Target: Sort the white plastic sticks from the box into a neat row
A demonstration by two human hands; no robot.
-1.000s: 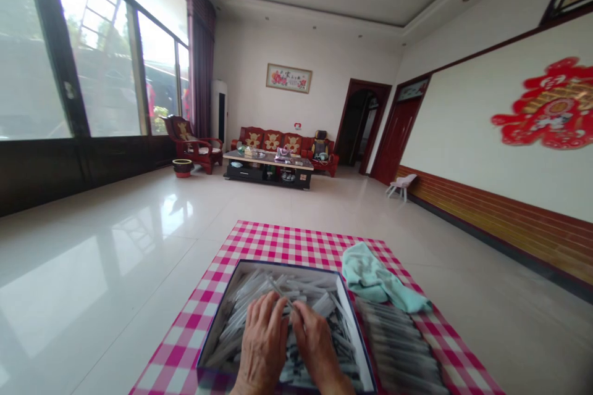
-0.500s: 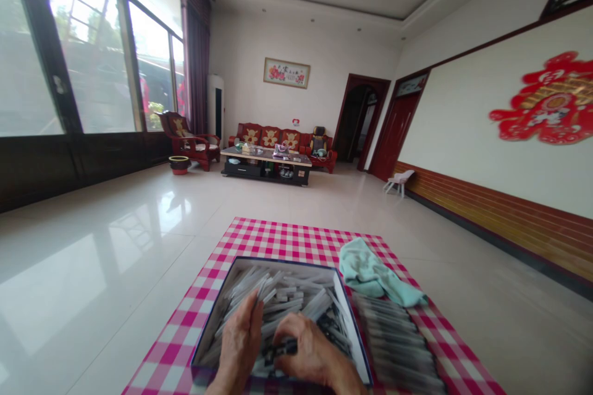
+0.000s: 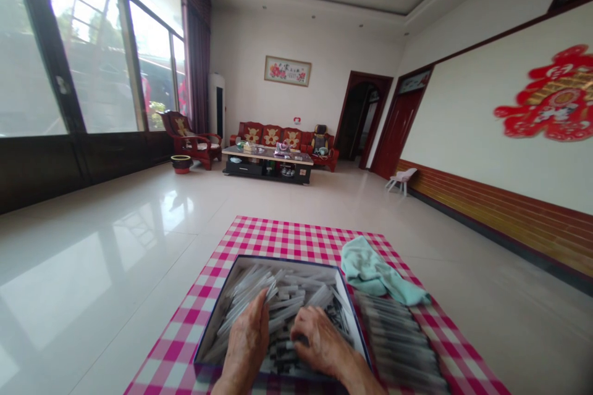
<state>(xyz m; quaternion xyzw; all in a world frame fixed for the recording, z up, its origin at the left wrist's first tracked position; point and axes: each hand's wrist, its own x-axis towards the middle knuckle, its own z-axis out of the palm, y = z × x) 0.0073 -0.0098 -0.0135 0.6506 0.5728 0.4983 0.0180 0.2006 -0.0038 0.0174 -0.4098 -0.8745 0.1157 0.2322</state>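
A shallow box with a dark blue edge (image 3: pixel 353 311) holds many translucent plastic tubes (image 3: pixel 248 287) and small black parts (image 3: pixel 283 349). My left hand (image 3: pixel 246 339) is closed over the box's left half, with a few clear tubes (image 3: pixel 272 290) sticking up past its fingertips. Over the box's right half, my right hand (image 3: pixel 319 338) has its fingers curled down among the black parts; what they pinch is hidden and blurred. Right of the box lies a row of clear, dark-ended sticks that look like pens (image 3: pixel 401 342), smeared by motion.
The box stands on a pink-and-white checked tablecloth (image 3: pixel 282 231). A mint-green cloth (image 3: pixel 377 271) lies crumpled behind the row of sticks. Across the tiled floor are a low coffee table (image 3: pixel 269 160), a wooden sofa, an armchair (image 3: pixel 192 142) and a small stool (image 3: pixel 402 179).
My right hand has shifted up and right within the box; the dark parts it was over now show beside it. My left hand stays about where it was, holding the tubes.
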